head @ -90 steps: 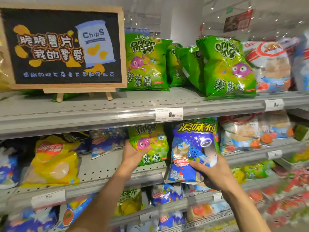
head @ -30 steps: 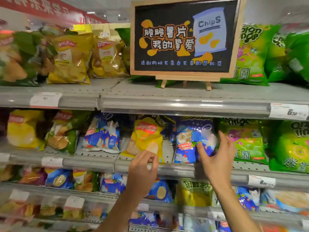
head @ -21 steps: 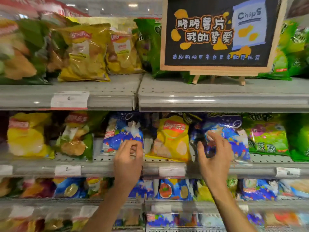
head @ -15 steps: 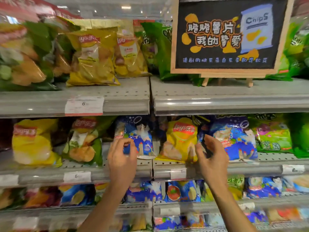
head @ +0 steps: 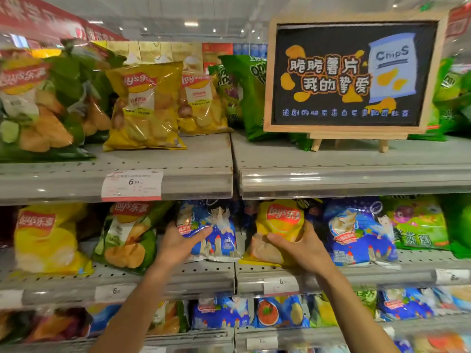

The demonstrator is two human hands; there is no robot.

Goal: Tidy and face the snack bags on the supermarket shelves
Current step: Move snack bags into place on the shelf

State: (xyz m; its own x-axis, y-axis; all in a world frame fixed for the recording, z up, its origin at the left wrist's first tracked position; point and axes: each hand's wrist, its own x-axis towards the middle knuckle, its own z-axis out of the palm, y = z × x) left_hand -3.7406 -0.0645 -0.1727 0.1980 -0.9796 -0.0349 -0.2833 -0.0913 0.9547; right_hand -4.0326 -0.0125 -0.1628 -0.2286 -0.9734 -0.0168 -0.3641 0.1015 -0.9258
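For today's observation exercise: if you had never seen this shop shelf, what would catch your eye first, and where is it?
First, the wood-framed chalkboard sign on the top shelf at right, with a drawn chips bag. Next, on the middle shelf, the left hand grips a blue snack bag while the right hand grips a small yellow chip bag. Large yellow bags stand on the top shelf at left.

On the middle shelf (head: 204,272), a blue snack bag (head: 211,230) printed with white figures and a city skyline stands upright, facing out. At its 3 o'clock, just beside it, a yellow Lay's chip bag (head: 277,225) with a red logo leans slightly leftward, its bottom corner on the shelf edge.
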